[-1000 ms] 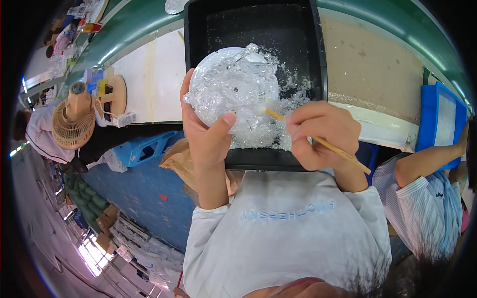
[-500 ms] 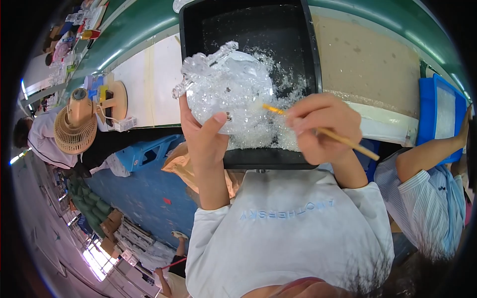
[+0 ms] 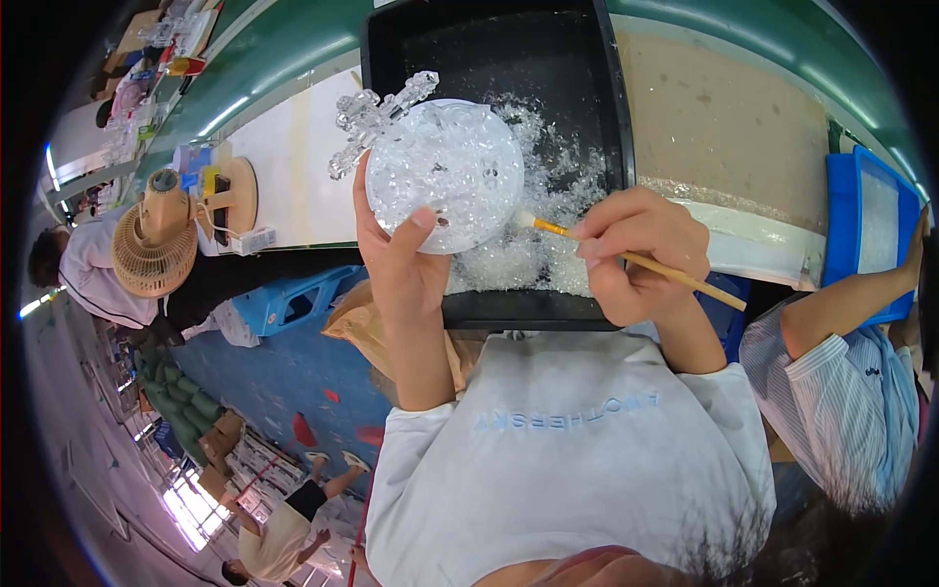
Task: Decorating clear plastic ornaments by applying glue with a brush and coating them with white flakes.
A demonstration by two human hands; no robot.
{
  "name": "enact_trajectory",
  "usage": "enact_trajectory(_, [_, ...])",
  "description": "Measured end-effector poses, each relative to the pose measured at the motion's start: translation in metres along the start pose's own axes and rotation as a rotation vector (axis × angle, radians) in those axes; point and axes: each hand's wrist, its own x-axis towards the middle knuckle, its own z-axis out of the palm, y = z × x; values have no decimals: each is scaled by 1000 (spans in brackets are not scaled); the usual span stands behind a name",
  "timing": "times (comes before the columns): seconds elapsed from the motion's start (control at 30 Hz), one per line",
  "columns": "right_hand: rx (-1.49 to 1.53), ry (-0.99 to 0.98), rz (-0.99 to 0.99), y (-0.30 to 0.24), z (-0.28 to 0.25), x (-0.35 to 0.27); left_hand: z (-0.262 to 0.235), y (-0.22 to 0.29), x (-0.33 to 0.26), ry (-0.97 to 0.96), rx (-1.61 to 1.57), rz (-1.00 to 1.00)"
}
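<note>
My left hand (image 3: 403, 269) grips a round, whitish disc (image 3: 460, 166) by its lower left edge, the thumb pressed on its face. Small clear flakes cover that face, and a few dark spots show on it. At the disc's upper left, a clear, knobbly stem-like piece (image 3: 367, 117) sticks out; how it joins the disc is hidden. My right hand (image 3: 653, 245) pinches a paintbrush (image 3: 696, 284) with a wooden handle. Its pale bristles sit just right of the disc's edge, over a heap of clear flakes (image 3: 509, 266) in a black tray (image 3: 528, 311).
To the left, a tan fan (image 3: 155, 245) stands by a white tabletop (image 3: 289, 176). A brown board (image 3: 724, 117) lies right of the tray, with a blue bin (image 3: 843, 210) beyond. A co-worker's arm (image 3: 846, 303) reaches toward that bin. A blue stool (image 3: 301, 298) is below the left tabletop.
The disc has shifted slightly up and left and now faces me more squarely. The brush tip has gone from near its surface to beside its edge. A person in the background has come further into view.
</note>
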Motion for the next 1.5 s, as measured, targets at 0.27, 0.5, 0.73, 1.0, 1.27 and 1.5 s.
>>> enact_trajectory(0.27, [-101,-49,-199,14,-25,18,16,3,4,-75,292,17])
enact_trajectory(0.5, [-419,-54,16,-11,-17,77,51,6,28,-382,665,-37])
enact_trajectory(0.73, [-789,-24,250,-7,-95,93,25,-4,74,-558,917,-174])
enact_trajectory(1.0, [-1231,-396,425,50,-189,77,-4,-65,127,-868,1858,276])
enact_trajectory(1.27, [-1287,-468,308,30,-150,170,-22,-50,43,-1528,1483,165])
enact_trajectory(1.5, [-1029,-631,-77,220,-69,319,24,-57,127,-953,1807,558])
